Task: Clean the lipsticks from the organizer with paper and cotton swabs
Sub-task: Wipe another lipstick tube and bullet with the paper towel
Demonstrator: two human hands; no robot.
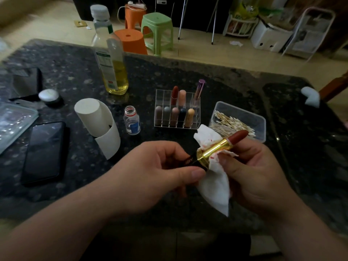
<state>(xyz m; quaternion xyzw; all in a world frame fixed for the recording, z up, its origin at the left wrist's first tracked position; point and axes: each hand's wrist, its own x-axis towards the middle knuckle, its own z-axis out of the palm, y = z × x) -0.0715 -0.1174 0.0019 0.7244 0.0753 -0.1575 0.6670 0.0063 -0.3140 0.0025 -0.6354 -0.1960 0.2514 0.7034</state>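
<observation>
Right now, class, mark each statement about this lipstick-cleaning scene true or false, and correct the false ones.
1. The left hand holds the lipstick by its dark base. True.
2. The paper is spotless. False: it bears red stains.
3. The cotton swabs lie in a clear tub. True.
4. The small bottle is capped. False: its mouth is open, with no cap on it.

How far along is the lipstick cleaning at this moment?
Done: red smears on the paper show some wiping has happened; whether any lipsticks in the organizer are clean is unclear. In hand: the left hand holds the red lipstick by its black base, the right hand presses the paper against its gold tube. Left: cotton swabs sit in their tub, none picked up.
</observation>
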